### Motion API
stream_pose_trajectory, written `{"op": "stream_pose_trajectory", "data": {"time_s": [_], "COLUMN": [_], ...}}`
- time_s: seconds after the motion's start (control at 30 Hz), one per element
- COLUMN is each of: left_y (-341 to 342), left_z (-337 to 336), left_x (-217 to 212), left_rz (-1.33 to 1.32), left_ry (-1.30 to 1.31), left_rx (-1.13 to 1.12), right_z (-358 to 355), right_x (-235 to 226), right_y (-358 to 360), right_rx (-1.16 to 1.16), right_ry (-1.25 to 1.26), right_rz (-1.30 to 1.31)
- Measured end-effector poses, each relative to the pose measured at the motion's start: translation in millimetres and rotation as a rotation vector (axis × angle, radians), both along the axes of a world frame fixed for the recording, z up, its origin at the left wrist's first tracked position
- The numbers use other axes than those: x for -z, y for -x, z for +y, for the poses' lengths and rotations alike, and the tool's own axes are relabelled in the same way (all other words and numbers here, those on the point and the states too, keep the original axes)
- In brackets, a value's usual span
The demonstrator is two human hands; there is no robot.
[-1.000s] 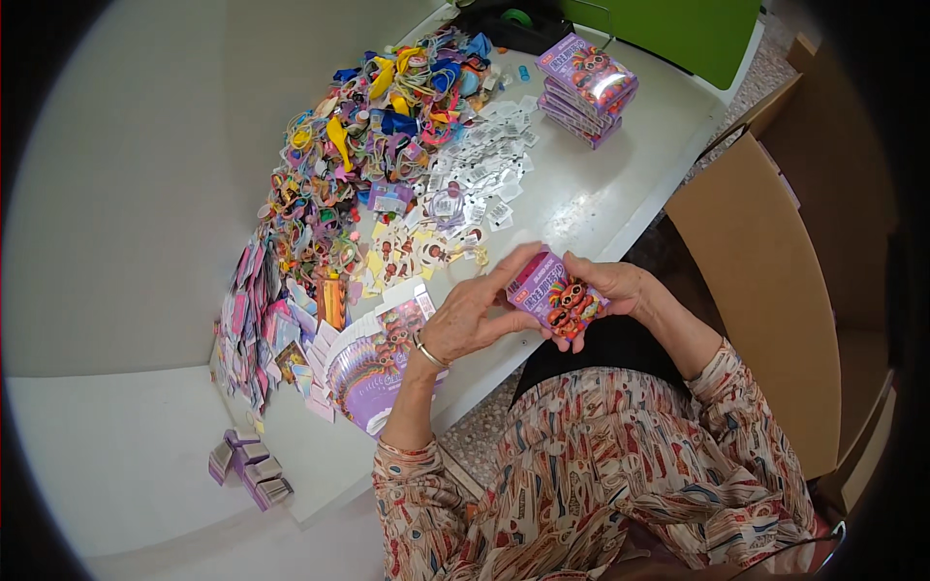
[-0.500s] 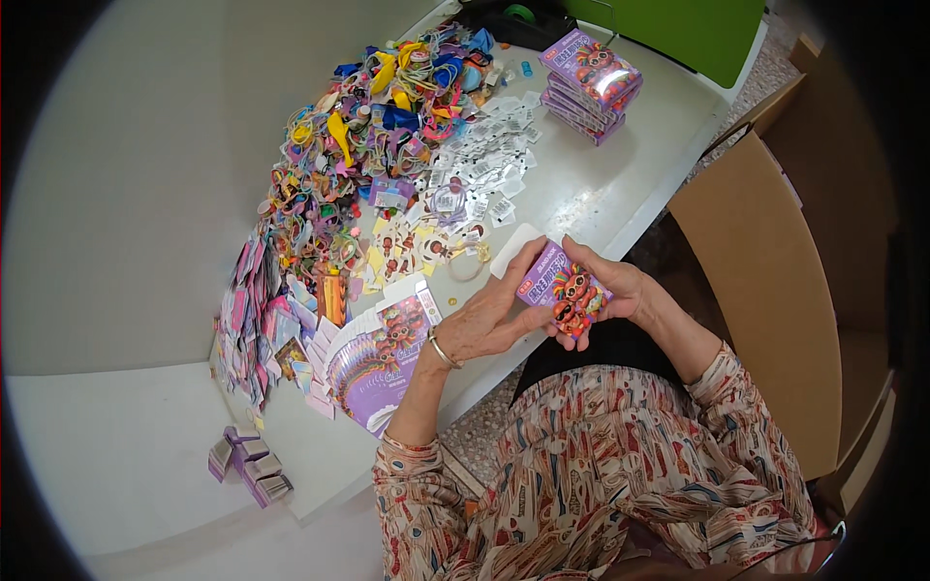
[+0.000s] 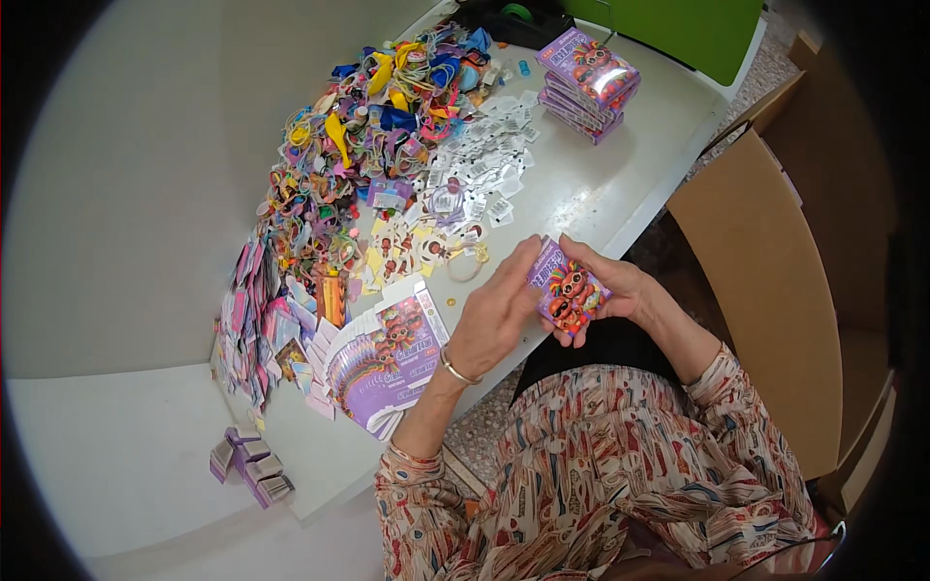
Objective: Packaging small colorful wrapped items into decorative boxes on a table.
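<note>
Both hands [image 3: 496,310] [image 3: 622,289] hold a purple box [image 3: 573,290] between their fingers [image 3: 521,259] near the table edge [image 3: 647,219], bare tabletop [image 3: 579,184] beyond.

Held box [image 3: 573,288] of smooth, glossy card

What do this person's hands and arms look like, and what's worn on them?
The left hand is ungloved, with a slim, shiny metallic bangle at its wrist; the right hand is ungloved, with no bangle showing. The cream sleeves, patterned in red, blue and brown, stop short of the wrists.
</note>
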State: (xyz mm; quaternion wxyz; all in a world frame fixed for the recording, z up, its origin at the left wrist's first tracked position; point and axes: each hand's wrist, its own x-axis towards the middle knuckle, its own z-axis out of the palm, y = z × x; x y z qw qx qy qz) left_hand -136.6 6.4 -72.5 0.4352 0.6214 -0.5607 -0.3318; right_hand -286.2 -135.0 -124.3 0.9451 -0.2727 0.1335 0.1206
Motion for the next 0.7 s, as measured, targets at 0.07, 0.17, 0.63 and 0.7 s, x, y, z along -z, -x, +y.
{"op": "stream_pose_trajectory", "data": {"time_s": [0.07,0.17,0.63,0.7], "left_y": [1,0,5,8], "left_z": [-3,-10,-6,-3], "left_x": [-2,-9,2,1], "left_rz": [0.162,0.509,0.31,0.107], "left_ry": [0.0,-0.127,-0.092,-0.085], "left_rx": [-0.051,-0.245,-0.327,-0.31], "right_z": [2,2,1,1], "right_x": [-3,-4,2,4], "right_y": [2,0,2,4], "right_rx": [-0.011,-0.019,-0.046,-0.046], "right_ry": [0.017,0.043,0.054,0.056], "right_rz": [0.007,0.003,-0.024,-0.017]}}
